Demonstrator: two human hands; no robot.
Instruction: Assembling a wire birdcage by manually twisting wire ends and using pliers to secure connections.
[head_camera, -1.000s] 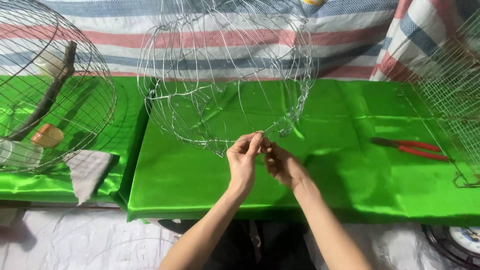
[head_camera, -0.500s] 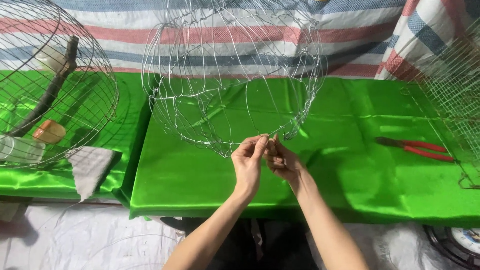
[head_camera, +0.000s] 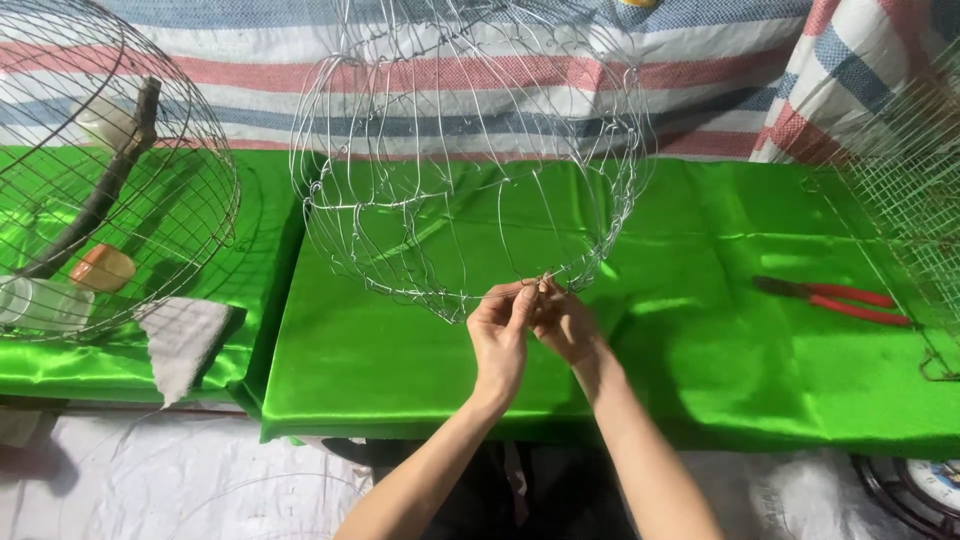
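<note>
1. Wire basket frame (head_camera: 470, 170), rounded and open-meshed, stands on the green-draped surface (head_camera: 700, 380); its upper part is cut off by the top edge of the view.
2. No packages, labels or signs can be made out near the wire basket frame; behind it hangs a cloth striped in red, white and blue (head_camera: 700, 90).
3. Both hands meet at the frame's lower front rim. The left hand (head_camera: 500, 335) has its fingers (head_camera: 520, 298) pressed together, pinching a thin wire at the rim.
4. The right hand (head_camera: 568, 325) sits just beside the left, touching it, its fingers curled in and closed on the same spot; the exact wire end between them is too fine to make out.
5. Left of the wire basket frame, a domed wire cage (head_camera: 110, 170) rests on a second green-covered part, cut off by the left edge. A dark stick (head_camera: 105, 190) leans inside it, with a small orange-brown block (head_camera: 102, 268) near its base.
6. A pale grey rag (head_camera: 185, 335) lies just in front of the cage, hanging over the edge.
7. Right of the wire basket frame, well apart from the hands, red-handled pliers (head_camera: 835, 300) lie flat on the surface.
8. Farther right, a fine wire mesh panel (head_camera: 910, 200) is cut off by the right edge.
</note>
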